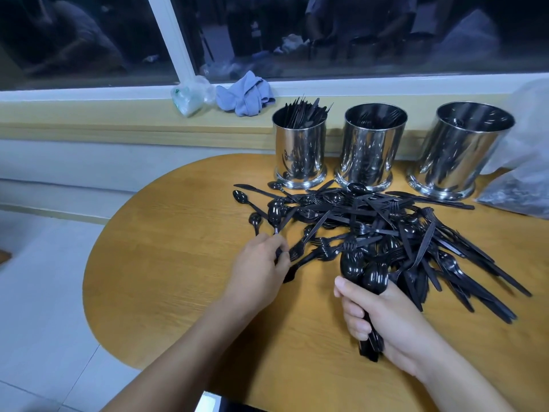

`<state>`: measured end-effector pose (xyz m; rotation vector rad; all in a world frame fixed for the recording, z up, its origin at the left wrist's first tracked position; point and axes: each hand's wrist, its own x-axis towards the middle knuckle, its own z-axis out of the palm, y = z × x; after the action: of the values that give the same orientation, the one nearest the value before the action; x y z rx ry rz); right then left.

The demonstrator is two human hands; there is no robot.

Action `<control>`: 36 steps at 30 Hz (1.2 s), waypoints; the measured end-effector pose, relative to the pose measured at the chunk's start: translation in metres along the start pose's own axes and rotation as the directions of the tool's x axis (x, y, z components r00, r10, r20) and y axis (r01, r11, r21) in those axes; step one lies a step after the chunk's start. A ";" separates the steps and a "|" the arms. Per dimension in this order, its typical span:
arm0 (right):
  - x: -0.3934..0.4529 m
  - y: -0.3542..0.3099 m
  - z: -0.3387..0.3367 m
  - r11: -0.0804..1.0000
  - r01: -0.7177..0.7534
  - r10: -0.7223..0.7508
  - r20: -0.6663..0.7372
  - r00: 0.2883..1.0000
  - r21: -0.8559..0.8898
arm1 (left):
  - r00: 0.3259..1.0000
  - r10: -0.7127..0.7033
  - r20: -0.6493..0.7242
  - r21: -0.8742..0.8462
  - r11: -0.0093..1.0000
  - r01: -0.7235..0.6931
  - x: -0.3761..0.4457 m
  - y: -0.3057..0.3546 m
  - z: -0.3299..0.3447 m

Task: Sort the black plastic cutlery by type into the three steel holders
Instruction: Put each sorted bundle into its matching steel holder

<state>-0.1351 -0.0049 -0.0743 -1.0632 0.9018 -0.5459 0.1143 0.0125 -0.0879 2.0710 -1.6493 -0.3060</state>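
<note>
A tangled pile of black plastic cutlery (386, 227) lies on the wooden table (178, 278). Three steel holders stand at the back: the left holder (298, 150) is packed with knives, the middle holder (370, 150) has forks inside, and the right holder (457, 153) looks almost bare inside. My right hand (383, 322) grips a bundle of spoons (364, 272), bowls pointing up. My left hand (261, 269) pinches the handle of a spoon (274, 215) at the pile's left edge.
A blue cloth (246, 95) and a crumpled clear bag (190, 96) sit on the window ledge. A large plastic bag (523, 173) lies right of the holders. The table's rounded edge curves along the left, with tiled floor (44, 307) beyond.
</note>
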 end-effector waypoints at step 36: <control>-0.008 0.004 0.011 0.997 0.082 -0.081 -0.082 0.993 0.010 | 0.962 0.049 -0.268 -0.197 0.975 -0.104 -0.059 -0.001 -0.039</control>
<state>-0.1299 0.0088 -0.0732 -1.0755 0.9278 -0.6665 0.1179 0.0781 -0.0612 1.8004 -1.4674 -0.1629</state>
